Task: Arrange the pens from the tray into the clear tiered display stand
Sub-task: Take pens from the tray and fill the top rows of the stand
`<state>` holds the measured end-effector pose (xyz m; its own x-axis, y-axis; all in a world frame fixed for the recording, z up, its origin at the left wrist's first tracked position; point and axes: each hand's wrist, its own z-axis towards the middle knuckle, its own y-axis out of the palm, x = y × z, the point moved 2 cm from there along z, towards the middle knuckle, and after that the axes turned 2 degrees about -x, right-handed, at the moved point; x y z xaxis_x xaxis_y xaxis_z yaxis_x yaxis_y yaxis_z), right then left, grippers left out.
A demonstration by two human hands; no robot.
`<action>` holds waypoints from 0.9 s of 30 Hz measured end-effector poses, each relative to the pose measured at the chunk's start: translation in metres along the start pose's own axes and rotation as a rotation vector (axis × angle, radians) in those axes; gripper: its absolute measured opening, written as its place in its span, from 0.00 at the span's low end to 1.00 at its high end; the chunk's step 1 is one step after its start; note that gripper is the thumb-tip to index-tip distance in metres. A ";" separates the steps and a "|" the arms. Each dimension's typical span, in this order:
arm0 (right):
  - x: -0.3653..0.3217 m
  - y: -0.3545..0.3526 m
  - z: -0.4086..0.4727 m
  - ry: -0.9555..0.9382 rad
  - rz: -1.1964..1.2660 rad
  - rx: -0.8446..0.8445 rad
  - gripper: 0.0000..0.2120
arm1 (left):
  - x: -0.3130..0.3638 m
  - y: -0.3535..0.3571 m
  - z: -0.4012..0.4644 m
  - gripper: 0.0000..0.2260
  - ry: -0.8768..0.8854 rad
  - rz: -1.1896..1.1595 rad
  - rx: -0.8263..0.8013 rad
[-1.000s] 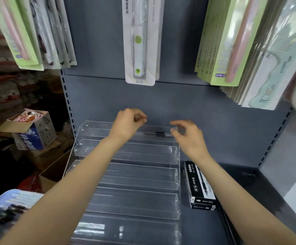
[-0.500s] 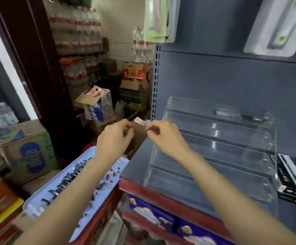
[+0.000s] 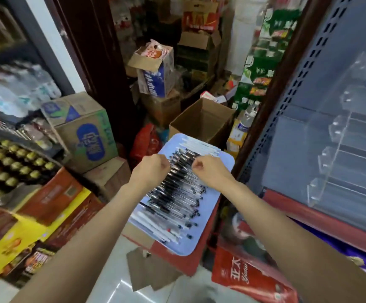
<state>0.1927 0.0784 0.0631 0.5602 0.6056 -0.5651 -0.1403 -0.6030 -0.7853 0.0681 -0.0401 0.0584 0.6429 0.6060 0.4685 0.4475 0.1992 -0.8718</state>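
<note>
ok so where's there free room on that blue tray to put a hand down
Little room. The pens crowd the middle of the blue tray from far end to near end. Bare strips: the near rounded corner, below the last pens, and the right edge beside the shelf frame. Both hands hover over the far half.

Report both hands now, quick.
Left hand: fingers curled over the pens; a grip cannot be told.
Right hand: the same.
</note>
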 end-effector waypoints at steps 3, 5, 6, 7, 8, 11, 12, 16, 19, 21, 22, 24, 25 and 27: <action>0.025 0.018 0.022 0.079 -0.003 -0.028 0.13 | -0.017 0.015 0.017 0.10 0.007 -0.007 -0.068; 0.041 0.025 0.036 0.111 -0.020 -0.021 0.16 | -0.023 0.026 0.029 0.08 0.031 -0.005 -0.112; 0.048 0.028 0.042 0.122 -0.027 -0.020 0.18 | -0.024 0.031 0.035 0.09 0.049 0.006 -0.125; 0.054 0.031 0.048 0.136 -0.032 -0.023 0.19 | -0.024 0.036 0.041 0.11 0.067 0.026 -0.137; 0.058 0.033 0.054 0.150 -0.039 -0.027 0.21 | -0.023 0.040 0.048 0.14 0.084 0.044 -0.150; 0.065 0.038 0.068 0.176 -0.059 -0.052 0.25 | -0.021 0.051 0.066 0.22 0.128 0.047 -0.217; 0.066 0.040 0.072 0.176 -0.067 -0.062 0.25 | -0.022 0.055 0.071 0.23 0.150 0.049 -0.246; 0.066 0.047 0.085 0.188 -0.137 -0.012 0.21 | -0.031 0.063 0.083 0.24 0.194 0.142 -0.345; 0.063 0.048 0.090 0.215 -0.195 0.056 0.17 | -0.042 0.062 0.091 0.23 0.215 0.153 -0.371; 0.063 0.048 0.091 0.230 -0.209 0.063 0.14 | -0.047 0.060 0.096 0.21 0.249 0.145 -0.360; 0.064 0.048 0.091 0.238 -0.207 0.055 0.12 | -0.050 0.059 0.098 0.20 0.266 0.132 -0.351; 0.066 0.051 0.092 0.250 -0.193 0.037 0.09 | -0.053 0.057 0.100 0.18 0.269 0.072 -0.329; 0.067 0.052 0.092 0.256 -0.186 0.032 0.08 | -0.054 0.056 0.102 0.16 0.261 0.035 -0.317; 0.066 0.054 0.092 0.274 -0.175 0.035 0.05 | -0.056 0.055 0.106 0.14 0.262 -0.020 -0.288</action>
<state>0.1468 0.1337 -0.0401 0.7766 0.5333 -0.3354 -0.0481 -0.4808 -0.8755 -0.0092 0.0183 -0.0312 0.7525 0.3799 0.5380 0.5937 -0.0378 -0.8038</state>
